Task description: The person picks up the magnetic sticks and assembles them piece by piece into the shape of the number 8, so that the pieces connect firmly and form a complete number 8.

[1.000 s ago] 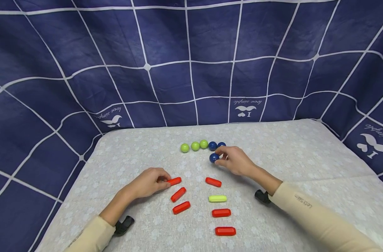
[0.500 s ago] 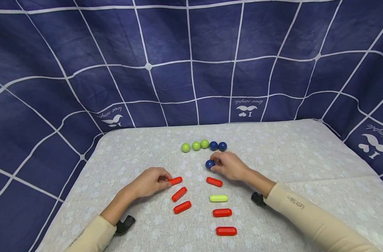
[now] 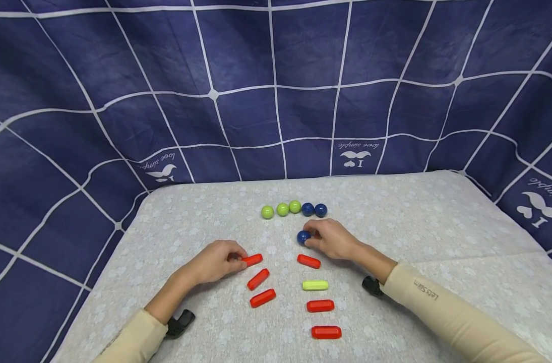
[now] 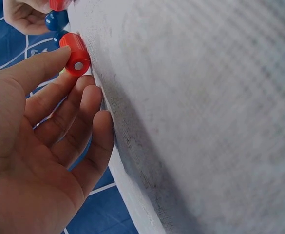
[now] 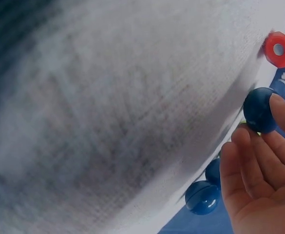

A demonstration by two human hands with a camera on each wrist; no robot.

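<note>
While the left hand (image 3: 216, 261) pinches a red rod (image 3: 254, 260), the right hand (image 3: 333, 240) pinches a blue ball (image 3: 302, 237) near a 5-ball row (image 3: 295, 206).
Light, steady pressure should keep the blue ball from rolling.

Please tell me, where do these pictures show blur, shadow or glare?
Head view: evenly lit, fairly sharp, small highlights on the green balls. Left wrist view: cloth blurred toward the right, dark shadow beside the fingers, held red piece clearer. Right wrist view: cloth blurred and darker toward the upper left, glare on the lowest blue ball.
</note>
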